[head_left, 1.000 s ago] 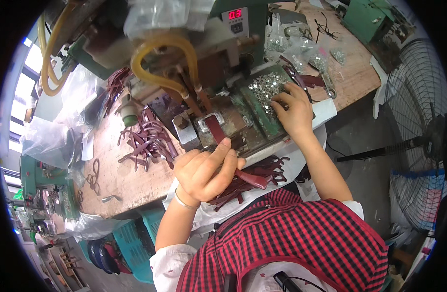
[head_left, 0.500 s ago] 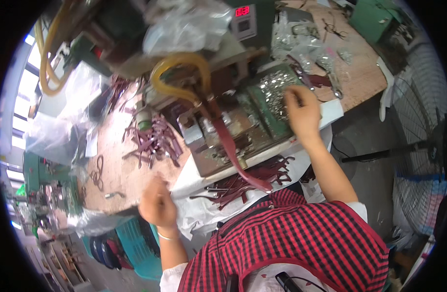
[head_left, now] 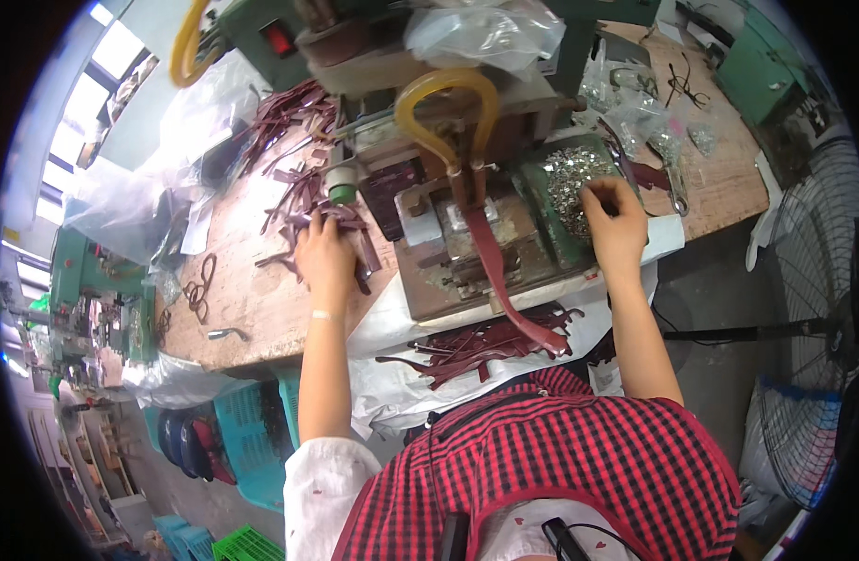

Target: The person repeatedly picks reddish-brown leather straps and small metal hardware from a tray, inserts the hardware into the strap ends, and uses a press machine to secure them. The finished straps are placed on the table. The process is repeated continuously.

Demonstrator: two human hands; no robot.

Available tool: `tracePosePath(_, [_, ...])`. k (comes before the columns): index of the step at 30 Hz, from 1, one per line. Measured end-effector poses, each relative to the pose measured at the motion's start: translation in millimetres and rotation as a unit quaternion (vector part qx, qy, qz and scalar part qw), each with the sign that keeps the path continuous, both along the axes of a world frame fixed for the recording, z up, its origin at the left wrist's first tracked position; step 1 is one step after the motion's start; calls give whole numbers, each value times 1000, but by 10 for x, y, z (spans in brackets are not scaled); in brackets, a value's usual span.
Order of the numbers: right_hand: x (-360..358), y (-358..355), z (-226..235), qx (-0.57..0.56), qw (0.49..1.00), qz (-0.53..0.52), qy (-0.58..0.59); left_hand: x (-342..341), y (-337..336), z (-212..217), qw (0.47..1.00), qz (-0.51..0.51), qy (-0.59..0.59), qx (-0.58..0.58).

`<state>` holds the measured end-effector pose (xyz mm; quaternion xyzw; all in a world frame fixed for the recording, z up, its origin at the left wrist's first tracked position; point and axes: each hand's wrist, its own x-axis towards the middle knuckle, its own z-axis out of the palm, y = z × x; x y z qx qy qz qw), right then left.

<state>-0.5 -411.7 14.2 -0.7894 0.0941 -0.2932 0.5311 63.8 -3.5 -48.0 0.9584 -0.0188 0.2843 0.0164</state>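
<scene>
Several maroon strips [head_left: 299,198] lie under the loosely spread left hand [head_left: 324,258]; the right hand [head_left: 620,224] curls beside shiny bits [head_left: 568,176], hold unclear.

Two bare hands [head_left: 324,260], one shiny-bits heap [head_left: 568,179], one green tray [head_left: 566,249], one fan [head_left: 828,329].

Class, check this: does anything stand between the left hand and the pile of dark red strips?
Nothing visible does: the left hand is right at the pile of dark red strips. The green-tipped knob, just beyond the hand, hides part of the pile here but does not stand between them.
</scene>
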Motion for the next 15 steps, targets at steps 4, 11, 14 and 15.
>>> tracePosePath(4, [-403,-238,0,54,998,12,-15,-264,380,12,998,-29,37,-38])
tracePosePath(11, [-335,397,864,13,973,231,-28,-394,30,712,990,-75,-23,-119])
tracePosePath(14, [8,724,790,59,971,229,-39,-480,-284,742,959,-103,-58,-259])
tracePosePath(15, [3,818,776,84,970,224,-37,-554,-361,678,897,-111,-28,-426])
